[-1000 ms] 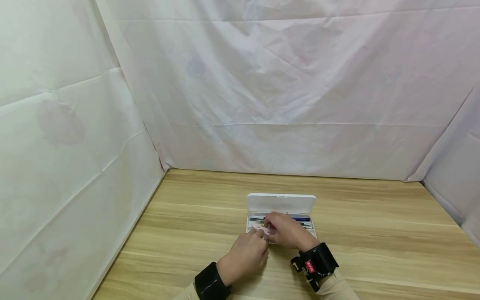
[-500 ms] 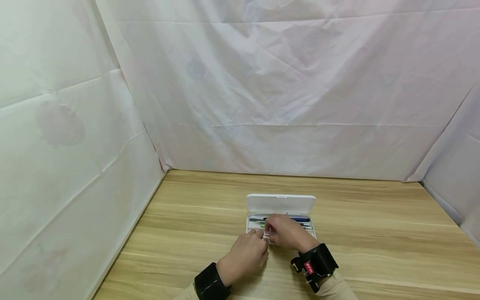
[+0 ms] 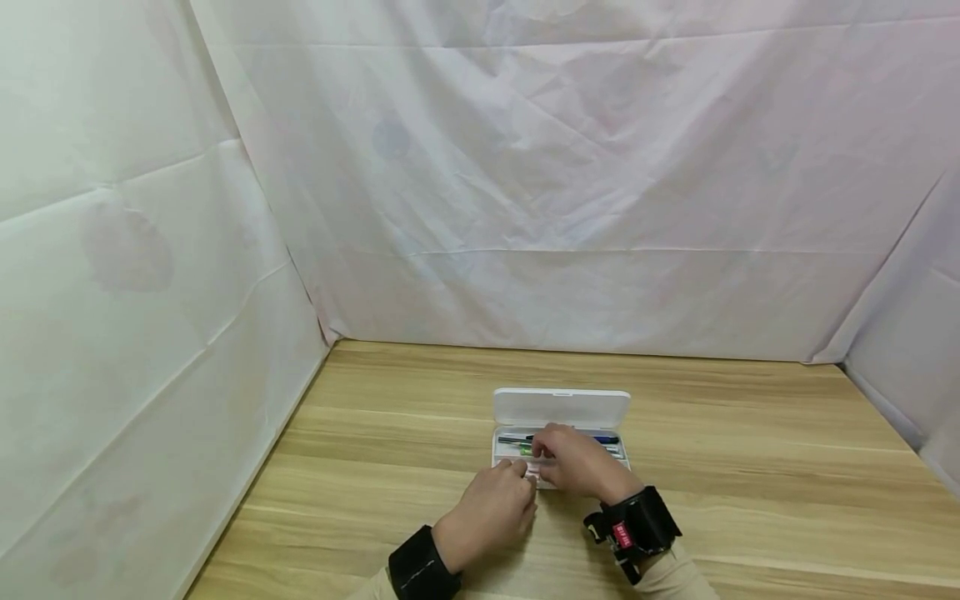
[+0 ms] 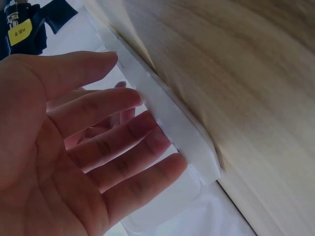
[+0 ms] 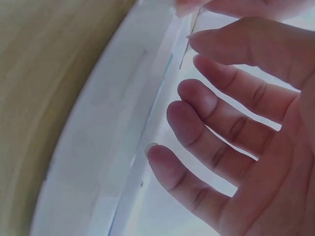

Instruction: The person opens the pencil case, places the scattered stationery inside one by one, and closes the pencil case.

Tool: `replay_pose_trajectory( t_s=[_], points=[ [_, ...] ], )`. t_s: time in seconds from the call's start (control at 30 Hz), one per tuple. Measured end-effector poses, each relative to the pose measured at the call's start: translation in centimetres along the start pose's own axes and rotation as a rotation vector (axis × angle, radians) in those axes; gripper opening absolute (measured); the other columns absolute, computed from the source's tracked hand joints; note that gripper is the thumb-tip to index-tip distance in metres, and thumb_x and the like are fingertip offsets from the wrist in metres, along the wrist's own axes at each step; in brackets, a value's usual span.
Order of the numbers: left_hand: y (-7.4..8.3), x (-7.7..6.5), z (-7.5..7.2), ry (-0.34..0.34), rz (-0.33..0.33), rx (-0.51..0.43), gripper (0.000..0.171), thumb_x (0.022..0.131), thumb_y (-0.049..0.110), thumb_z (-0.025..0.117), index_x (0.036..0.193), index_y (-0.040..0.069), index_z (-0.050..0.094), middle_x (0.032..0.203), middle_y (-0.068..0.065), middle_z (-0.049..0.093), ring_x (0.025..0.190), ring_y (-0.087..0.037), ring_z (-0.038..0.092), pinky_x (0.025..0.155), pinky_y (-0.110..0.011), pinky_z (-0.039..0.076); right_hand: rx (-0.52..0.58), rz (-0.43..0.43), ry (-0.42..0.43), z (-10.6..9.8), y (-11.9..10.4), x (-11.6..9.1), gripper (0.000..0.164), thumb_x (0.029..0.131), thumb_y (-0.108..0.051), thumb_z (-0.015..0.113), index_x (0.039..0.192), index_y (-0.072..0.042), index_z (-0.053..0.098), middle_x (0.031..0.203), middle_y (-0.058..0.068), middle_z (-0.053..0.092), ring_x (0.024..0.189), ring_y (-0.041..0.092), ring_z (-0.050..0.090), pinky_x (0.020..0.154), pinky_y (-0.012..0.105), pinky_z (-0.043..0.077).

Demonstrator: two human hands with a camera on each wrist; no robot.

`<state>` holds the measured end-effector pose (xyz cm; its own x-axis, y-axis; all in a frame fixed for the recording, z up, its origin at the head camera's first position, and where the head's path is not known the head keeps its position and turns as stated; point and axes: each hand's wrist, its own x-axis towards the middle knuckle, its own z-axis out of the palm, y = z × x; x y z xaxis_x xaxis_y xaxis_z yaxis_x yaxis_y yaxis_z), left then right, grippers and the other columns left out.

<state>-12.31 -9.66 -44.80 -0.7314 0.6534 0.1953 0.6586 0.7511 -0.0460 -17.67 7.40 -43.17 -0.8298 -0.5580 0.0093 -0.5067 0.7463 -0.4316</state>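
An open white pencil case [image 3: 561,408] stands on the table with its lid raised at the back. Dark blue pens [image 3: 604,439] and a green-marked pen or pencil [image 3: 525,450] lie in its rear part. My left hand [image 3: 491,504] is at the front edge; in the left wrist view its fairly straight fingers [image 4: 138,189] touch the case's outer wall [image 4: 170,115]. Over the case, my right hand [image 3: 577,462] has loosely bent fingers [image 5: 187,123], with nothing visible between thumb and index finger. Between the hands shows a small pale pink piece [image 3: 532,472], partly hidden.
The wood-grain table [image 3: 405,417] extends around the case on every side. White cloth [image 3: 525,167] hangs behind it, with more cloth at the left [image 3: 135,333] and right. Each wrist wears a black strap [image 3: 425,562].
The pale pink flat piece, raised over the case a second ago, now sits lower between the hands, uncovering the green marking. My right hand has shifted slightly right; the left stays in place.
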Motion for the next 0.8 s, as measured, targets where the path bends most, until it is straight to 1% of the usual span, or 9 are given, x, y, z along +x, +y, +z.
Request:
replay_pose_trajectory(
  t_s=[0.1,0.23,0.37,0.47,0.63,0.73,0.8],
  points=[
    [0.0,0.0,0.0,-0.004,0.001,0.007,0.014,0.086,0.028,0.072,0.08,0.016,0.069,0.086,0.002,0.061,0.079,-0.013,0.061,0.06,-0.025,0.048,0.001,0.003,0.013,-0.2,0.0,-0.1,0.011,0.084,-0.011,0.075,0.091,-0.008,0.067,0.089,0.0,0.061,0.08,0.014,0.053,0.072,0.035,0.047],
    [0.0,0.0,0.0,-0.003,0.001,0.02,0.014,0.086,0.029,0.073,0.084,0.015,0.07,0.085,0.002,0.061,0.078,-0.013,0.06,0.059,-0.025,0.048,-0.005,-0.005,0.05,-0.7,0.2,-0.5,0.014,0.082,-0.009,0.076,0.093,-0.008,0.067,0.091,0.001,0.062,0.083,0.015,0.055,0.074,0.036,0.048],
    [0.1,0.0,-0.1,-0.002,0.0,0.025,0.015,0.085,0.029,0.073,0.087,0.014,0.071,0.085,0.002,0.06,0.077,-0.013,0.059,0.059,-0.025,0.048,-0.02,-0.036,0.102,-1.4,0.6,-0.8,0.013,0.08,-0.006,0.073,0.091,-0.008,0.066,0.088,0.001,0.062,0.082,0.017,0.057,0.072,0.034,0.048],
    [0.1,0.0,-0.1,-0.002,-0.001,0.03,0.016,0.085,0.029,0.074,0.087,0.014,0.072,0.085,0.002,0.06,0.076,-0.013,0.059,0.059,-0.025,0.048,-0.023,-0.039,0.147,-2.1,0.7,-1.1,0.014,0.08,-0.006,0.07,0.092,-0.008,0.066,0.087,0.002,0.063,0.081,0.018,0.058,0.072,0.033,0.048],
    [0.0,0.0,-0.1,-0.008,-0.003,0.028,0.017,0.085,0.03,0.073,0.088,0.013,0.072,0.085,0.002,0.06,0.076,-0.013,0.059,0.059,-0.025,0.048,-0.031,0.0,0.203,-3.2,0.7,-1.6,0.014,0.085,-0.008,0.071,0.098,-0.008,0.067,0.093,0.002,0.064,0.085,0.016,0.06,0.073,0.033,0.05],
    [-0.1,0.0,-0.1,-0.005,-0.003,0.02,0.016,0.085,0.029,0.073,0.087,0.013,0.071,0.084,0.002,0.06,0.075,-0.013,0.058,0.059,-0.025,0.047,-0.044,-0.006,0.248,-3.7,0.9,-1.9,0.015,0.086,-0.009,0.071,0.1,-0.008,0.067,0.094,0.001,0.063,0.086,0.015,0.059,0.073,0.034,0.051],
    [-0.1,0.0,-0.2,-0.01,-0.004,0.014,0.016,0.085,0.029,0.073,0.087,0.013,0.072,0.084,0.002,0.059,0.075,-0.013,0.058,0.059,-0.025,0.047,-0.058,-0.009,0.288,-3.8,1.0,-2.0,0.016,0.086,-0.009,0.072,0.101,-0.009,0.067,0.095,0.001,0.063,0.088,0.017,0.06,0.074,0.035,0.051]
  ],
)
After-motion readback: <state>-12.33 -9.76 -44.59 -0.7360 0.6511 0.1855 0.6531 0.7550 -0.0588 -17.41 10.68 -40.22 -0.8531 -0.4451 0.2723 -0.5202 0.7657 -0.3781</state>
